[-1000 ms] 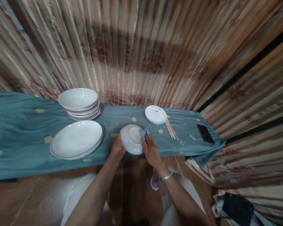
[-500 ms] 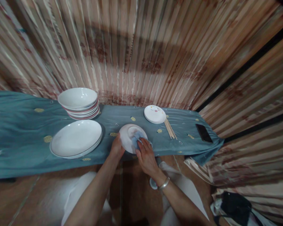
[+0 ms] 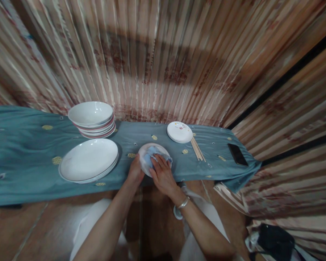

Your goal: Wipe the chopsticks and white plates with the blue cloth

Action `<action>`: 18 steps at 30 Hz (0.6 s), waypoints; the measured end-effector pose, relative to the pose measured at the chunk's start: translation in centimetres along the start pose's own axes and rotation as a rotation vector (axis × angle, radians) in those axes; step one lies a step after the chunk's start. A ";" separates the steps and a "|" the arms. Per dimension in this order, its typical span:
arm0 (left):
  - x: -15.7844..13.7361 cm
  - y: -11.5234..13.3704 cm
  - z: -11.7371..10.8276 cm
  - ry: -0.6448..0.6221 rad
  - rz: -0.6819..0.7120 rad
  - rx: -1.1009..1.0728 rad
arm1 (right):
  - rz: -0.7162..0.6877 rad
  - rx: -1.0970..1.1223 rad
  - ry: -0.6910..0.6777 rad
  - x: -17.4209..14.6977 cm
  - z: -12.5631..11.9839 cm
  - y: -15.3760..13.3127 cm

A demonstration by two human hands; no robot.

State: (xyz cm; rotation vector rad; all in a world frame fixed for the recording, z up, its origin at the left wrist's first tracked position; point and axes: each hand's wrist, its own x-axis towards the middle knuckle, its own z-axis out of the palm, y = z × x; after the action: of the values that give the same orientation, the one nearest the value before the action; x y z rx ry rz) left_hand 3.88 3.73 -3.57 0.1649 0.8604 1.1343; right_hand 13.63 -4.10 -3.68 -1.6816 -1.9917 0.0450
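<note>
A small white plate (image 3: 142, 150), its underside seemingly upward, is held over the front edge of the cloth-covered table. My left hand (image 3: 136, 170) grips its left rim, the thumb side against the edge. On the plate lies a crumpled light blue cloth (image 3: 151, 151). My right hand (image 3: 163, 174) presses this cloth against the plate with its fingers close together, a silver bracelet at the wrist. The fingers of both hands are partly hidden by the plate and cloth.
A stack of oval white plates (image 3: 88, 159) stands to the left, with a stack of white bowls (image 3: 91, 114) behind it. Small plates (image 3: 179, 131), chopsticks (image 3: 197, 149) and a black phone (image 3: 237, 154) lie to the right on the teal tablecloth (image 3: 27, 152). A pleated curtain (image 3: 152, 72) hangs behind.
My right hand has slid the blue cloth left and up across the plate, so it covers more of the plate's middle. My left hand keeps its hold on the rim.
</note>
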 end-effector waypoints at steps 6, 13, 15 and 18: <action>0.0 0.0 0.0 0.008 0.014 -0.008 | 0.007 -0.063 -0.035 1.5 -0.3 0.8; -0.4 0.1 0.2 0.018 0.037 0.000 | 0.039 -0.075 -0.088 3.1 -0.8 2.4; -0.5 0.2 0.3 0.018 0.041 0.010 | 0.047 -0.070 -0.089 3.3 -0.9 3.0; -0.4 0.2 0.3 0.028 0.049 0.016 | 0.056 -0.068 -0.069 2.9 -1.0 3.8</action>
State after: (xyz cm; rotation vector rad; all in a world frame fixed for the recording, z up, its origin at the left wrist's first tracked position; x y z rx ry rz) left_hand 3.93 3.54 -3.03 0.1841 0.8948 1.1782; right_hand 17.27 -0.84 -3.07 -1.8009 -2.0170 0.0561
